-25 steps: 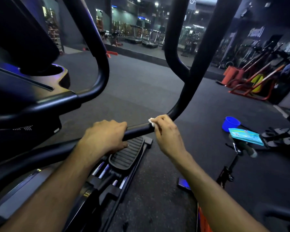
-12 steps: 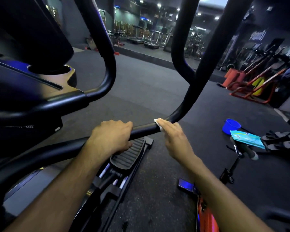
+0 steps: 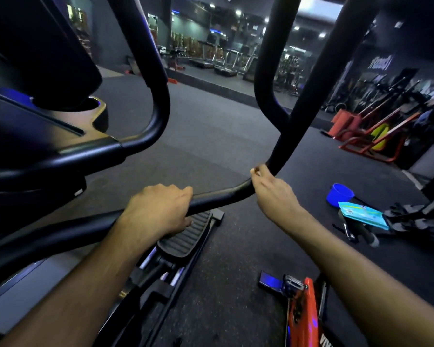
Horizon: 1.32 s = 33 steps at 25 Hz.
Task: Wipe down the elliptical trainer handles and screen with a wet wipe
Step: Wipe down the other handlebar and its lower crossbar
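Handle [image 3: 218, 197]: right hand [image 3: 273, 194] has slid up to the bend, gripping it; left hand [image 3: 158, 211] still clamps it.

Just one view here, a wide-angle head cam sitting right above the elliptical handle [image 3: 218, 196], looking forward and down over it, so the gym floor [image 3: 211, 136] stretches out beyond. Handle's really close.
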Available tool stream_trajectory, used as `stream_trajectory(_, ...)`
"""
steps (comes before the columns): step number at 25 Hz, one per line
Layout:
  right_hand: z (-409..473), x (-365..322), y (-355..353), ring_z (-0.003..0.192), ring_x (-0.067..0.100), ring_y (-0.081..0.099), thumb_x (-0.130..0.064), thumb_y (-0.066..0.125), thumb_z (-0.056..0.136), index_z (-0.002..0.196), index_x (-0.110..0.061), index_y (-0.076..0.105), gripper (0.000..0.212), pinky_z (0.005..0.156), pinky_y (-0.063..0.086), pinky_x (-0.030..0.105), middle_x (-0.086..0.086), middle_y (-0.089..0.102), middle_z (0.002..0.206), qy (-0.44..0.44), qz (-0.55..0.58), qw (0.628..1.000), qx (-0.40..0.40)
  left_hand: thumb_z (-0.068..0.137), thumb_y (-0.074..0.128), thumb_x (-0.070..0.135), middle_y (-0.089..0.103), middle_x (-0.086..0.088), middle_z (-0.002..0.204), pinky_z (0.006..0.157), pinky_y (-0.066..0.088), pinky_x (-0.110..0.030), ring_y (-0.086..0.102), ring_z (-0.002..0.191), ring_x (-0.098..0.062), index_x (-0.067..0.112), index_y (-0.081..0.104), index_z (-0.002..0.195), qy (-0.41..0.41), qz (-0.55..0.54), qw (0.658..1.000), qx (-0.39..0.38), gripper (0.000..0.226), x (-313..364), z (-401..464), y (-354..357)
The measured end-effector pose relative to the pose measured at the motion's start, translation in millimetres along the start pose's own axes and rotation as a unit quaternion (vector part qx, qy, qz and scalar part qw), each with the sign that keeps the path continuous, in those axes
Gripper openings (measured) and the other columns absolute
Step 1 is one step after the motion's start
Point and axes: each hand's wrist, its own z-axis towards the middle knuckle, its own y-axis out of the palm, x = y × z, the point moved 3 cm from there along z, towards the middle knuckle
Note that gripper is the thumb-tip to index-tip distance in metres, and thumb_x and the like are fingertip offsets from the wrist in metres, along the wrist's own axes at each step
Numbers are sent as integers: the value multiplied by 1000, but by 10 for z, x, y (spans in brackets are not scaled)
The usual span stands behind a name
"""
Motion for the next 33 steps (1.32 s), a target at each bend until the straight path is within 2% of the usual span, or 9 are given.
stream_trajectory(5, -233, -441, 322, 114, 23, 63, 14, 49, 88, 133, -15, 66, 56, 102, 51, 37, -1, 63, 137, 25, 339, 936, 87, 99, 57, 57, 64, -8, 120, 76, 42, -39, 65, 109, -34, 25, 35, 105, 7, -2, 1000, -17, 39, -1, 24, -3)
stream_trajectory(10, -308, -285, 175, 85, 25, 48, -3, 68, 91, 122, -20, 73, 36, 73, 47, 38, -5, 75, 106, -10, 214, 960, 182, 95, 57, 68, 65, -4, 128, 81, 42, -37, 64, 116, -32, 32, 44, 131, 2, -15, 998, -56, 52, -197, -174, -71)
stream_trajectory(14, -124, -723, 167, 105, 30, 54, 3, 52, 94, 121, -12, 72, 37, 90, 49, 42, 5, 72, 114, 53, 311, 945, 88, 89, 64, 70, 58, 1, 97, 75, 45, -36, 59, 87, -26, 31, 49, 102, -50, -49, 995, -75, 43, -459, -333, -60)
stream_trajectory(18, -492, -957, 198, 101, 26, 53, 7, 56, 94, 137, -13, 62, 48, 96, 48, 35, -2, 63, 138, -82, 303, 935, 162, 89, 68, 63, 56, -1, 99, 72, 42, -35, 58, 88, -28, 30, 50, 96, -57, -55, 995, -60, 39, -433, -325, -32)
stream_trajectory(21, -475, -644, 288, 118, 28, 51, -8, 55, 98, 139, -20, 61, 43, 103, 43, 41, -7, 60, 142, -52, 223, 948, 219, 91, 66, 62, 53, 0, 96, 73, 41, -35, 59, 91, -28, 30, 49, 97, -63, -43, 996, -38, 36, -405, -365, -59)
stream_trajectory(24, -231, -764, 326, 141, 27, 45, -27, 34, 100, 130, -12, 64, 45, 124, 17, 45, 2, 63, 135, -4, 323, 937, 134, 91, 65, 63, 53, 1, 96, 73, 41, -35, 58, 88, -27, 30, 50, 97, -63, -33, 997, -25, 37, -384, -372, -55)
stream_trajectory(27, -372, -992, 338, 154, 18, 23, -25, 31, 92, 149, -8, 45, 61, 127, -5, 43, 5, 40, 158, -47, 351, 932, 83, 91, 65, 64, 57, 3, 96, 71, 41, -35, 56, 83, -24, 31, 51, 97, -63, -33, 997, -22, 36, -388, -366, -61)
stream_trajectory(30, -439, -693, 275, 155, 16, 21, -18, 33, 92, 156, -8, 34, 65, 128, 5, 45, 6, 32, 164, -177, 286, 939, 76, 90, 65, 65, 60, 4, 95, 70, 44, -36, 59, 84, -22, 31, 51, 95, -73, -32, 996, -28, 37, -402, -351, -32)
stream_trajectory(33, -188, -429, 156, 143, 16, 43, -24, 32, 104, 148, -9, 50, 49, 126, 22, 37, 5, 54, 148, -226, 292, 929, 40, 88, 66, 67, 54, 5, 90, 72, 44, -36, 56, 84, -25, 30, 46, 87, -87, -26, 995, -29, 42, -405, -343, -33)
